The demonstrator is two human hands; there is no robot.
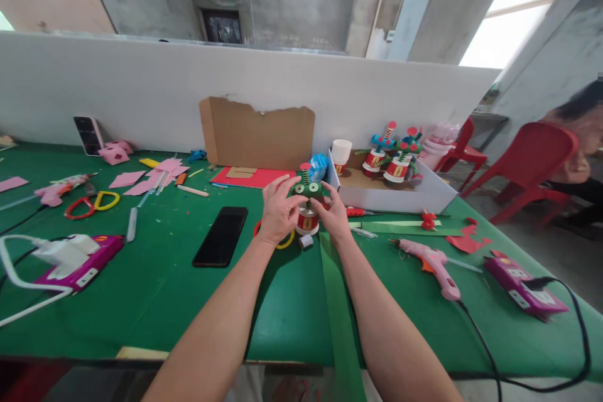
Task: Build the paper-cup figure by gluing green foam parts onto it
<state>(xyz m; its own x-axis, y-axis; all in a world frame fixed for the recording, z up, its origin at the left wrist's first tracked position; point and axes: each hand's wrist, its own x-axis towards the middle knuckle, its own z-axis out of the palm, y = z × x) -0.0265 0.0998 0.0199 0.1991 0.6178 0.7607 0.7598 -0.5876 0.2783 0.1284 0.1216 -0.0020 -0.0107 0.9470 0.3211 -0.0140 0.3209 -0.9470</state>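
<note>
A small figure stands upright at mid-table, with a green head [308, 190] bearing two round eyes, a red topper and a red-and-white paper cup [308, 221] as its body. Around its left side curls my left hand [281, 208], thumb and fingertips at the head. From the right my right hand [333, 208] touches the same head with thumb and fingers bent. The fingertips hide part of the figure's middle. A small white roll [306, 242] lies just in front of the cup. Under my left hand, yellow-handled scissors [286, 240] are partly hidden.
A black phone [220, 237] lies left of my hands. Behind on the right, a white box [391, 199] holds two similar figures and stacked cups. A pink glue gun [436, 266] and purple power strip [522, 286] are on the right. A green strip [340, 314] runs over the front edge.
</note>
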